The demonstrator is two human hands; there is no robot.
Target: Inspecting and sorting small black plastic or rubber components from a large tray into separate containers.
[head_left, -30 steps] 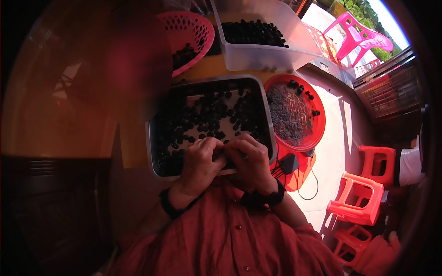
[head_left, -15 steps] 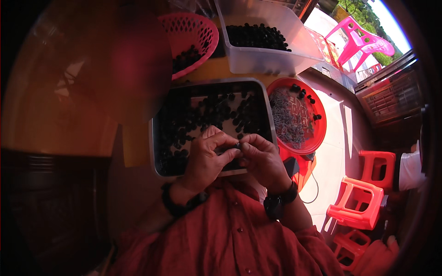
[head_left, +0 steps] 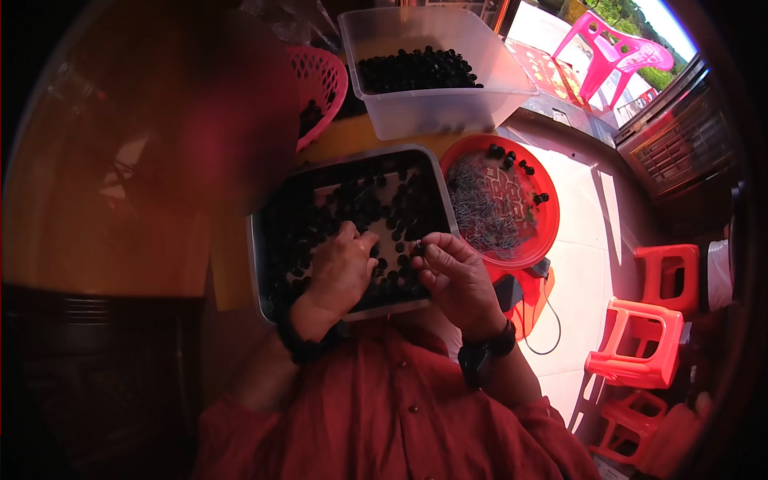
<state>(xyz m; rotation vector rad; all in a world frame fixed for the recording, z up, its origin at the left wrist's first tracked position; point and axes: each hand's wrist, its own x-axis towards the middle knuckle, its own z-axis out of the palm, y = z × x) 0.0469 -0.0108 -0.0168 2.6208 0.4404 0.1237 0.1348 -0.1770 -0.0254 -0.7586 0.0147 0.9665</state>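
Note:
My left hand (head_left: 338, 268) reaches down into a dark metal-rimmed tray (head_left: 450, 200), its fingers apart among many small round black pieces (head_left: 360, 206). Whether a fingertip touches one of them cannot be made out. Over the tray's near right corner, my right hand (head_left: 456, 276) is closed in a pinch, thumb against forefinger. A small black piece (head_left: 418, 248) shows at those fingertips; its details are too small to tell. Right of the tray, a round red tray (head_left: 548, 228) holds a heap of thin grey metal pins or screws (head_left: 484, 212) and several black pieces (head_left: 510, 158).
Behind the tray stands a translucent plastic bin (head_left: 440, 112) with more black pieces. A pink perforated basket (head_left: 340, 88) is at its left. Red stools (head_left: 640, 340) stand at the right, beside another person's red sleeve (head_left: 672, 440). A cable (head_left: 556, 320) lies near the red tray.
My hands have come apart: the left moved left and down into the pieces, while the right stayed pinched near its place. The view has shifted slightly.

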